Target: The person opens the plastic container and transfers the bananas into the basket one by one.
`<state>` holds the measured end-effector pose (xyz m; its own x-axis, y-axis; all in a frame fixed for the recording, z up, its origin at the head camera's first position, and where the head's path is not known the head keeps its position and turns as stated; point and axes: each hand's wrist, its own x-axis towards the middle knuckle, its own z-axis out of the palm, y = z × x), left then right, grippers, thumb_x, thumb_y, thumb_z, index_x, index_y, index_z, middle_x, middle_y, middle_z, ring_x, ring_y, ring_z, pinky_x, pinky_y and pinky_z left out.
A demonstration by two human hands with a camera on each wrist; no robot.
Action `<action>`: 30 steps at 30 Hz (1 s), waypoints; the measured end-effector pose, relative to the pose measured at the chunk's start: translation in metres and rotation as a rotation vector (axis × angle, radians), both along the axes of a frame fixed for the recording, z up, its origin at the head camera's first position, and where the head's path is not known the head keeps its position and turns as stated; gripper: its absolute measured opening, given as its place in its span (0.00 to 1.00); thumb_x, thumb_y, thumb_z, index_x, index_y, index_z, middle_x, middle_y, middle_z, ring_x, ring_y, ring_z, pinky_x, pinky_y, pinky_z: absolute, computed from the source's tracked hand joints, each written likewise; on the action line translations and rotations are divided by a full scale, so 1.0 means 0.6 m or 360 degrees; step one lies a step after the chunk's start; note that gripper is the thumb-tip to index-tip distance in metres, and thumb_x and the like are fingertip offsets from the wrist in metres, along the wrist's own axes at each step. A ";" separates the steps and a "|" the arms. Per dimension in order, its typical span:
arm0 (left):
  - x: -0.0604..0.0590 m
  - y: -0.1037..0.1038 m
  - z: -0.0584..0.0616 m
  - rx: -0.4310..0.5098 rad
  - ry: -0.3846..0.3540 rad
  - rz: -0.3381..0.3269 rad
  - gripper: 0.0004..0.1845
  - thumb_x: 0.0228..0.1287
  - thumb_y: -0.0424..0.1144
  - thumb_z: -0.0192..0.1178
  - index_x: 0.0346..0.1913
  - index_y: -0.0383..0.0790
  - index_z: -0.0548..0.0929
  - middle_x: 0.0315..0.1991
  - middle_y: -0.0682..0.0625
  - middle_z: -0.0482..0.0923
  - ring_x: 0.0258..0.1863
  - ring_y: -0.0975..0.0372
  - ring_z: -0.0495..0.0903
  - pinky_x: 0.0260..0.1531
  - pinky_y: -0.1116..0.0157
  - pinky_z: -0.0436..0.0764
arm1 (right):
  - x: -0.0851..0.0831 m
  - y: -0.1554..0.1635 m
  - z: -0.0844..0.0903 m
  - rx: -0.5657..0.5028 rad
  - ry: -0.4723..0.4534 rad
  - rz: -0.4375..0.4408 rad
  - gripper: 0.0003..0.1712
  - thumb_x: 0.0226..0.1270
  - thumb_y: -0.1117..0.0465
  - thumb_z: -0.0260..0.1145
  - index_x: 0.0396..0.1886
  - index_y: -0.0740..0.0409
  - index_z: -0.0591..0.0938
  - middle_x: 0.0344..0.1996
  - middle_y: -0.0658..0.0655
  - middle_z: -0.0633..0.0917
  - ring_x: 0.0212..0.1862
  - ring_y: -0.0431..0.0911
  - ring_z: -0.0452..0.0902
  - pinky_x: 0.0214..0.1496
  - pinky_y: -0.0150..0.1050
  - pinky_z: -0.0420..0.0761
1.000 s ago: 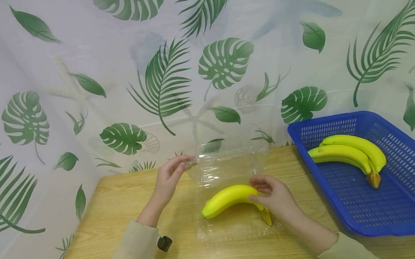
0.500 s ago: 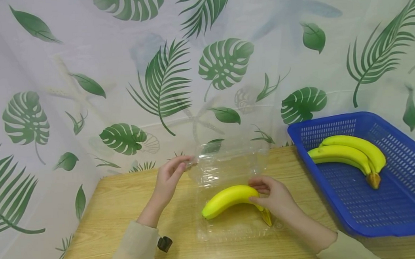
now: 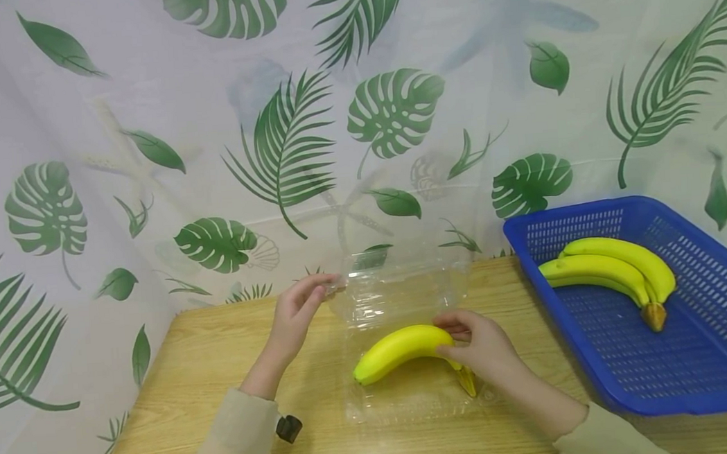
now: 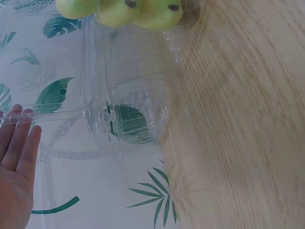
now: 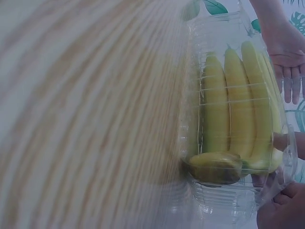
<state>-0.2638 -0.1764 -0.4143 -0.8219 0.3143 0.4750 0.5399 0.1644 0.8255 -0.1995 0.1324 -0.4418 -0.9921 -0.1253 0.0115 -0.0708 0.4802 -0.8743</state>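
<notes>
A yellow banana bunch [image 3: 402, 351] lies in a clear plastic clamshell box [image 3: 365, 411], its stem pointing to the near right. Several bananas [image 5: 240, 105] show through the box wall in the right wrist view. Around the stem end curls my right hand [image 3: 479, 341], thumb and fingertips gripping the bunch. The clear lid [image 3: 398, 287] stands raised at the back. At its left edge, my left hand [image 3: 297, 314] touches the plastic; the left wrist view shows straight fingers [image 4: 24, 148] against that lid. Banana tips [image 4: 119, 12] also appear there.
On the right, a blue plastic basket [image 3: 568, 360] holds another banana bunch [image 3: 622, 267]. A wooden table [image 3: 222, 360] lies under everything. Behind it hangs a leaf-printed white cloth [image 3: 207, 125], close to the raised lid.
</notes>
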 end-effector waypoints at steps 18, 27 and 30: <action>-0.001 0.001 -0.001 -0.0004 0.0006 0.0008 0.18 0.81 0.32 0.48 0.60 0.21 0.80 0.57 0.25 0.83 0.53 0.78 0.84 0.58 0.73 0.86 | 0.004 -0.001 -0.001 0.0193 0.0072 0.0017 0.27 0.64 0.65 0.78 0.62 0.64 0.84 0.59 0.64 0.88 0.60 0.60 0.86 0.66 0.54 0.87; 0.000 0.002 0.000 0.0009 -0.0008 0.0005 0.17 0.81 0.29 0.48 0.60 0.20 0.79 0.58 0.24 0.83 0.53 0.79 0.84 0.58 0.73 0.86 | 0.006 -0.002 0.001 0.0351 0.0110 0.0045 0.28 0.63 0.64 0.79 0.63 0.62 0.84 0.59 0.64 0.88 0.59 0.60 0.86 0.65 0.57 0.86; 0.001 0.001 0.000 0.0006 -0.0013 0.0004 0.17 0.81 0.30 0.48 0.60 0.20 0.80 0.58 0.24 0.83 0.53 0.79 0.84 0.59 0.73 0.85 | 0.004 -0.003 -0.001 0.0403 0.0120 0.0047 0.28 0.63 0.64 0.79 0.63 0.61 0.85 0.59 0.63 0.88 0.58 0.59 0.86 0.65 0.57 0.86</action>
